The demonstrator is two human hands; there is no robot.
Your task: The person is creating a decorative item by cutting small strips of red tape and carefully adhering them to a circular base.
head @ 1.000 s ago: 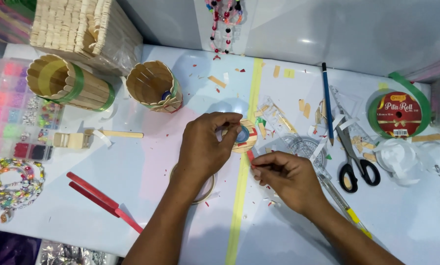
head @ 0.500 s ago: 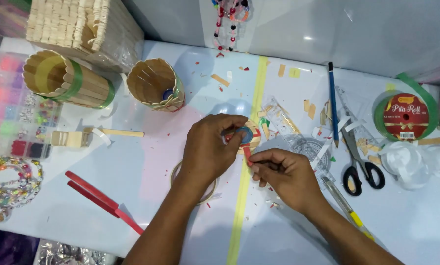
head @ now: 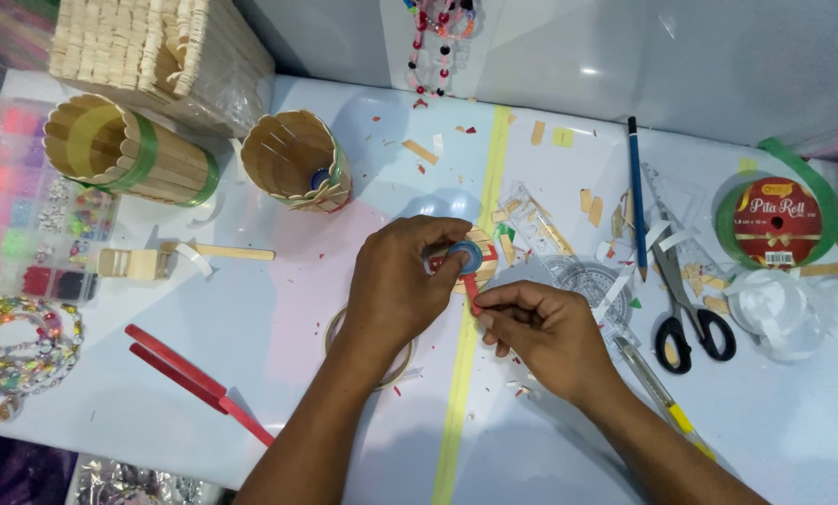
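Note:
My left hand (head: 395,281) pinches a small round wooden disc (head: 479,254) that carries a blue ring and red strips, holding it just above the white table (head: 279,309). My right hand (head: 540,335) sits right below the disc, its thumb and forefinger closed on a thin red strip (head: 473,292) that runs up to the disc. A roll of clear tape (head: 402,360) lies under my left wrist, mostly hidden.
Two cylinders of wooden sticks (head: 129,154) (head: 297,161) lie at the left. A bead organiser box (head: 26,201), bead bracelets (head: 21,351) and red sticks (head: 190,379) are further left. Scissors (head: 685,313), a blue pencil (head: 637,196), a green ribbon spool (head: 779,220) and clear rulers are at the right.
My right hand has moved up and left to the disc with the red strip. Over the last half second both hands stay almost still.

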